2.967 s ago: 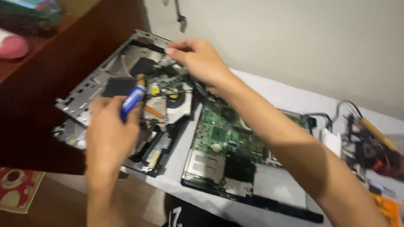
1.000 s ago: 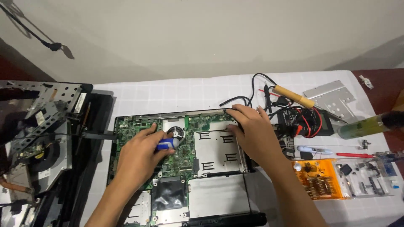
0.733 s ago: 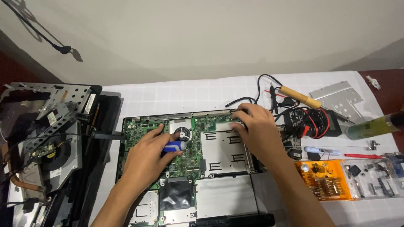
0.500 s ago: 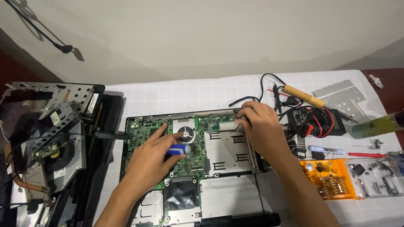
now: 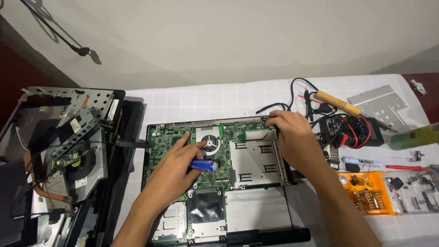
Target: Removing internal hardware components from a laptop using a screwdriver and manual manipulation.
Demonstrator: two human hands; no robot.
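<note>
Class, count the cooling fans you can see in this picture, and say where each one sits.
2. One round fan sits in the green board, just above the left hand. The other fan sits in the dismantled chassis at far left. More may be hidden under the hands.

Even, moderately bright indoor light falls from above; soft shadows lie on the wall [image 5: 228, 41], the picture is sharp, with slight edge softness.

Both hands low and forward, left hand [image 5: 176, 167] curled closed, right hand [image 5: 292, 137] palm-down, fingers bent.
</note>
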